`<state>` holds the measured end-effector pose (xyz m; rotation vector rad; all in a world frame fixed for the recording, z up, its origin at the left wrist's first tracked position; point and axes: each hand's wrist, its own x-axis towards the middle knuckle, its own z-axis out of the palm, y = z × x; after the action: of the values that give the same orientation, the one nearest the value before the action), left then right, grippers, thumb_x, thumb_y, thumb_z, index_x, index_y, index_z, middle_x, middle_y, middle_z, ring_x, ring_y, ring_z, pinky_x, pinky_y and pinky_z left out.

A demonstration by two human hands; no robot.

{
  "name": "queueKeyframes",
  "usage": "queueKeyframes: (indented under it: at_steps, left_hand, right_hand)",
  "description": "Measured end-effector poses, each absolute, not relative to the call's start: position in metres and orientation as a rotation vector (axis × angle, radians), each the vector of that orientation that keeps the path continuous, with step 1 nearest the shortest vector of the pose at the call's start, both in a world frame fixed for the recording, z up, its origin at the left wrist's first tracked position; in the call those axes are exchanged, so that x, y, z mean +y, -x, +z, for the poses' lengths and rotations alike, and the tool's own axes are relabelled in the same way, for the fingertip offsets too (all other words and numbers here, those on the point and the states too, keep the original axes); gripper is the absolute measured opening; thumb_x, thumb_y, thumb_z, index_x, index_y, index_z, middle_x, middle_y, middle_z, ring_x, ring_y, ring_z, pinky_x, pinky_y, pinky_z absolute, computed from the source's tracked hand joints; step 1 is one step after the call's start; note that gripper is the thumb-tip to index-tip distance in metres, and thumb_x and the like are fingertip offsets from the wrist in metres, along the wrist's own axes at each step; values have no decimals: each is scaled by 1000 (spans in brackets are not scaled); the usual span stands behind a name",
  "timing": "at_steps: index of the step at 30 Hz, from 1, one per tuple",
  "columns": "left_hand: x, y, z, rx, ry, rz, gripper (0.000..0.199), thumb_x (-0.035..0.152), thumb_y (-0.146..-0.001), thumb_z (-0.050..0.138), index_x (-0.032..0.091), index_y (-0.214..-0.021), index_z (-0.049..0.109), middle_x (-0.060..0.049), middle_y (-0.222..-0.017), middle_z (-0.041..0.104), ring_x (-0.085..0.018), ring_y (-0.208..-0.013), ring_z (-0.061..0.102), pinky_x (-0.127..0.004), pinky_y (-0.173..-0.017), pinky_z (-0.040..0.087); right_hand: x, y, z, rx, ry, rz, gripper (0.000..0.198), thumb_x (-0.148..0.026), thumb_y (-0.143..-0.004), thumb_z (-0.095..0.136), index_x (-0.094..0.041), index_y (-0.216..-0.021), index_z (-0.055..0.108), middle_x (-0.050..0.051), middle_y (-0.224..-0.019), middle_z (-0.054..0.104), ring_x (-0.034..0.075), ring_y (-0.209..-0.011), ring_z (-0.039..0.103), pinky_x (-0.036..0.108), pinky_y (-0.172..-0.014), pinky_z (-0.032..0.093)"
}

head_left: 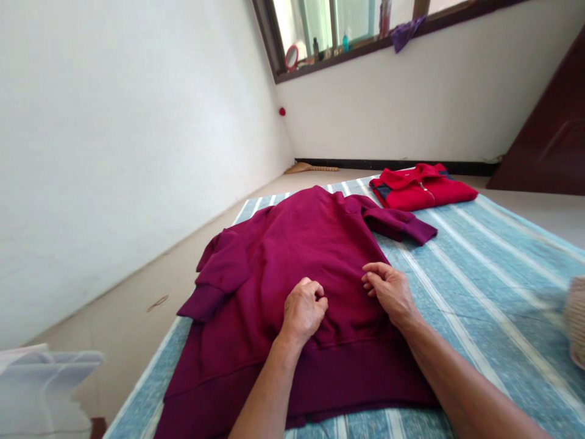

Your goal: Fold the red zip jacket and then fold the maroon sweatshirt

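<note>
A maroon sweatshirt (pixel 311 256) lies spread over the bed, its wide ribbed hem toward me. Its left sleeve is folded in across the body, while the right sleeve (pixel 397 224) sticks out to the side. Over the middle of the fabric is my left hand (pixel 304 310), fingers curled in and no cloth visibly pinched in them. My right hand (pixel 388 289) hovers at the garment's right edge, its fingers loosely bent and a little apart, holding nothing that I can see. Whether either hand touches the fabric I cannot tell.
A folded red jacket (pixel 425 188) with a zip lies at the bed's far end, on the blue striped sheet (pixel 484 268). A beige knitted item (pixel 574 320) shows at the right edge. White translucent material (pixel 46 390) stands at lower left. A window sill (pixel 329 60) holds small bottles and a mirror.
</note>
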<state>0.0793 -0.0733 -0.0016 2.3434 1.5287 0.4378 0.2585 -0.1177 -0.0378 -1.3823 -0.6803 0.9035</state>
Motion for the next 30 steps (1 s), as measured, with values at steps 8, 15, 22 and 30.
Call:
queueKeyframes:
  at_steps: [8,15,22,30]
  left_hand:
    - [-73,-75,-2,1390,-2336,480,13,9,-73,57,19,-67,64,0,-77,58,-12,-71,55,-23,-67,41]
    - [-79,-80,-3,1390,-2455,472,6,17,-74,64,18,-68,64,-2,-80,58,-15,-79,54,-27,-74,41]
    - [-80,-81,-5,1343,-2525,448,17,6,-74,55,19,-66,64,-1,-79,57,-14,-77,53,-25,-71,41]
    - [-77,-79,-6,1319,-2496,479,19,3,-73,53,18,-64,61,-2,-78,59,-13,-77,54,-25,-74,42]
  right_hand:
    - [-118,-258,-36,-671,1372,911,22,-28,-65,55,-18,-82,63,-1,-62,63,12,-53,56,22,-45,43]
    - [-117,-258,-37,-676,1387,909,24,-30,-65,54,-17,-83,63,-1,-62,62,11,-53,56,21,-45,43]
    - [-117,-260,-40,-686,1389,905,24,-30,-65,55,-18,-83,64,0,-63,63,12,-53,57,21,-46,44]
    - [-116,-261,-41,-684,1397,909,24,-30,-65,55,-17,-83,65,0,-63,64,12,-55,58,22,-47,44]
